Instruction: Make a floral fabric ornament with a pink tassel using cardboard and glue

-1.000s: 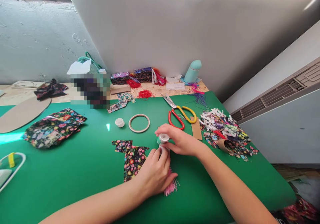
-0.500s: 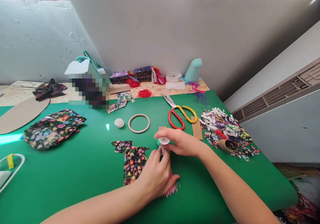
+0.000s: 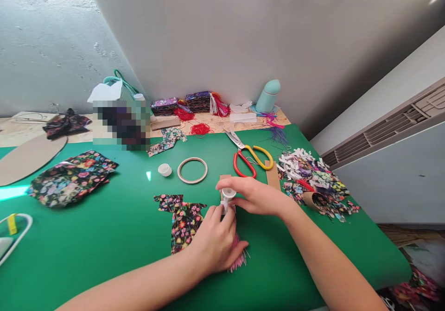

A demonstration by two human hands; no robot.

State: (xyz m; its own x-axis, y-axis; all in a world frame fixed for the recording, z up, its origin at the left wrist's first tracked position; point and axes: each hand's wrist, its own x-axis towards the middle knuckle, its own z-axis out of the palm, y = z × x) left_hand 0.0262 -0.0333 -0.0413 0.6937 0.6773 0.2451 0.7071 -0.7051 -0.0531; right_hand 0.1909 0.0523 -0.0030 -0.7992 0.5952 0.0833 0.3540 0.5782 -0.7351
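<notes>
My right hand [image 3: 259, 196] has its thumb and fingers closed around a small white bottle [image 3: 228, 193], whose round end faces up. The bottle stands over a brown cardboard strip [image 3: 225, 180], and its lower end is partly hidden by fingers. My left hand [image 3: 219, 239] presses its fingertips on the strip just below the bottle, with the thumb stretched to the side. Pink tassel threads [image 3: 239, 257] stick out from under this hand. Left of it lies a black floral fabric piece [image 3: 184, 223], partly covered by the hand.
Beyond the hands lie a white cap [image 3: 164, 169], a tape ring [image 3: 179, 172] and scissors [image 3: 240, 155] with red and yellow handles. Fabric scraps [image 3: 316, 181] are heaped at right. Floral fabric [image 3: 74, 179] lies at left. A teal bottle [image 3: 268, 97] stands at the back.
The white bottle has tipped slightly in my right hand, and more of the cardboard strip shows behind it. My left hand stays pressed in place. The whole view has shifted a little.
</notes>
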